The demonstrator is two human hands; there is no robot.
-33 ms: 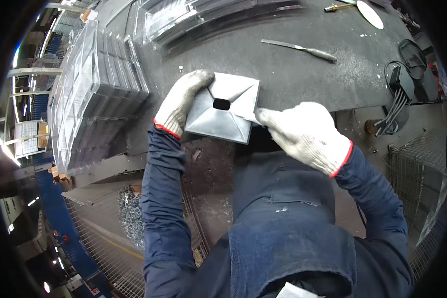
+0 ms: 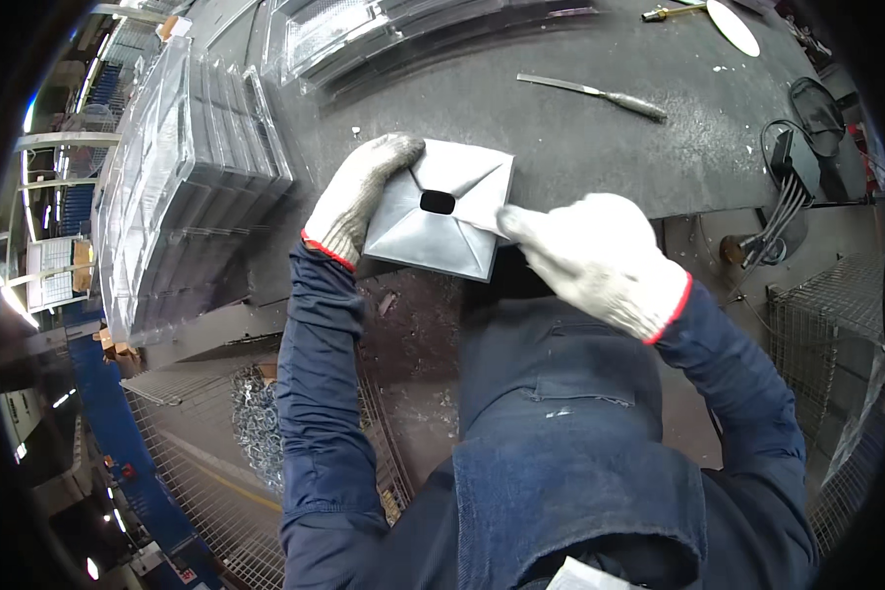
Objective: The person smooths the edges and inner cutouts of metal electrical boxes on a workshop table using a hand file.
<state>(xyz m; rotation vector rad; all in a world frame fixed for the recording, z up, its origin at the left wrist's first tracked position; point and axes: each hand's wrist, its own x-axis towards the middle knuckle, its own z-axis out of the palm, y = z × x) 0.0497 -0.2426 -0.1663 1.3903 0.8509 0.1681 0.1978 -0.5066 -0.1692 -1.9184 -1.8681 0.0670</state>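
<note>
Bare grey metal: head view, showing a folded sheet-metal piece [image 2: 429, 236] held by the near edge of the dark bench [image 2: 442, 103], between two knitted white gloves; its face is four-sided, with creases running from the corners toward a dark rounded slot [image 2: 438, 203], whose long axis lies left to right and dips slightly rightward; the left hand [image 2: 362, 192] is closed over the piece's left edge, thumb side uppermost; the right hand [image 2: 605, 261] meets it from the right, fingers bunched at the right edge, so that the piece lies directly left of these fingertips and the slot farther along that line; the left hand has the firmer hold and covers more of the metal; whether the right hand grips anything cannot be told, its fingertips being blurred; beyond, a long flat tool [image 2: 590, 94] rests on the bench.
</note>
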